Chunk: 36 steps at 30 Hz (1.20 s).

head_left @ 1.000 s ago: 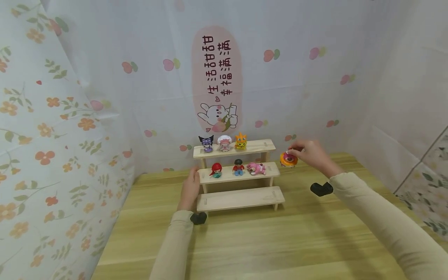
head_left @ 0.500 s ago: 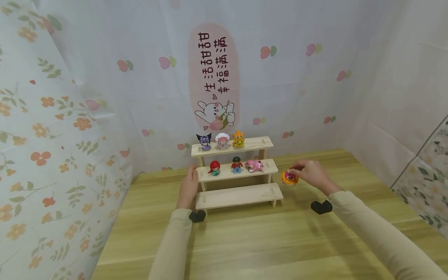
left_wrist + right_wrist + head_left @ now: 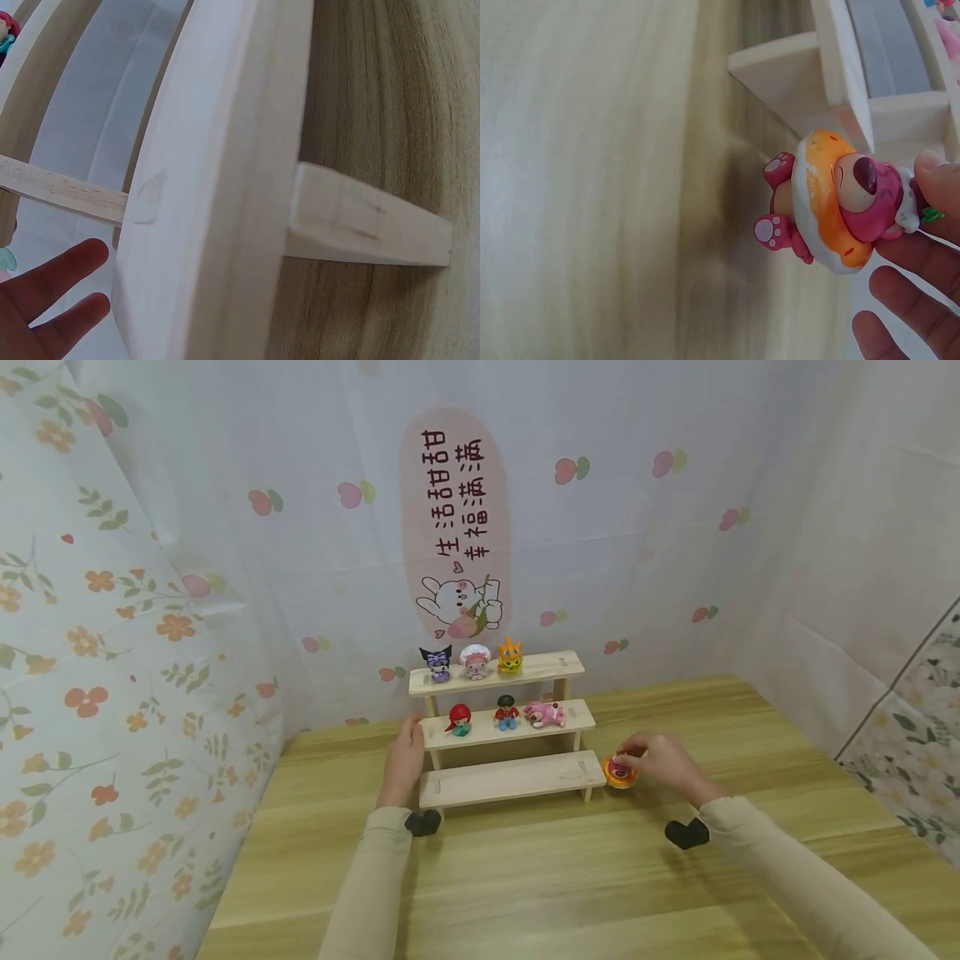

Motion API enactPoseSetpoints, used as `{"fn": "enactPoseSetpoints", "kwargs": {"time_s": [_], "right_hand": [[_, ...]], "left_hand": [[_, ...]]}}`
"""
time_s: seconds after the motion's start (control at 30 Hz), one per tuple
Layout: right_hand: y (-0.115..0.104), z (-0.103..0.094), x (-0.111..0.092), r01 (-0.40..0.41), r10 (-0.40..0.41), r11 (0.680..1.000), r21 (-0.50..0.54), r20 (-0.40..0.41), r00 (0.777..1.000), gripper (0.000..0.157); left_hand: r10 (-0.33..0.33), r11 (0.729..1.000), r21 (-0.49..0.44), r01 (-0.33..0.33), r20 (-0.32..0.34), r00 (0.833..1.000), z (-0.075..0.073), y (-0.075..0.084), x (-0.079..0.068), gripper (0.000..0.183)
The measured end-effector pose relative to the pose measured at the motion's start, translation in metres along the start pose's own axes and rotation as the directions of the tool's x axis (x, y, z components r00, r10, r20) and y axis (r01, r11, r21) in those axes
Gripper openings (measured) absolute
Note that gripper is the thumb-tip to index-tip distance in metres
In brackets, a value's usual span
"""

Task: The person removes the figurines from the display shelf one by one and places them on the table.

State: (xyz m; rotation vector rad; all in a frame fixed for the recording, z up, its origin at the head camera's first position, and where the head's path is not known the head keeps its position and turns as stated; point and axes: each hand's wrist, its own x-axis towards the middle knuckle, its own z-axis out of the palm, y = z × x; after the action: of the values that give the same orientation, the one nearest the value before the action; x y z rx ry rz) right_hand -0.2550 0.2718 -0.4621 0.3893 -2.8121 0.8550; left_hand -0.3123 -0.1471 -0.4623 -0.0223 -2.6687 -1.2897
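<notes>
Your right hand pinches the toy bear by its head, seemingly so its feet hang clear, beside the bottom shelf. Your left hand, visible fingers straight and apart, is at the stand's left end, perhaps steadying it.

pink bear figurine | orange-white ring | pinched upright | just beside three-tier wooden rack
</notes>
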Motion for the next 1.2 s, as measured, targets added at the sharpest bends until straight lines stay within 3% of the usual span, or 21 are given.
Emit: {"fn": "enactPoseSetpoints", "kwargs": {"time_s": [0.53,0.9,1.2], "right_hand": [[-0.002,0.013,-0.005,-0.031,0.03,0.999,0.023,0.01,0.999,0.011],[-0.01,0.006,0.002,-0.06,0.057,0.996,0.058,0.055,0.997,0.019],[-0.017,-0.011,0.023,0.007,-0.008,0.999,0.036,0.028,1.0,0.024]], "left_hand": [[-0.028,0.999,-0.021,0.028,0.0,1.0,0.002,-0.001,0.0,0.038],[-0.022,0.999,-0.042,0.022,-0.016,1.0,0.001,0.0,-0.002,0.038],[-0.031,0.998,-0.055,0.03,-0.018,0.999,0.0,0.003,-0.003,0.038]]}}
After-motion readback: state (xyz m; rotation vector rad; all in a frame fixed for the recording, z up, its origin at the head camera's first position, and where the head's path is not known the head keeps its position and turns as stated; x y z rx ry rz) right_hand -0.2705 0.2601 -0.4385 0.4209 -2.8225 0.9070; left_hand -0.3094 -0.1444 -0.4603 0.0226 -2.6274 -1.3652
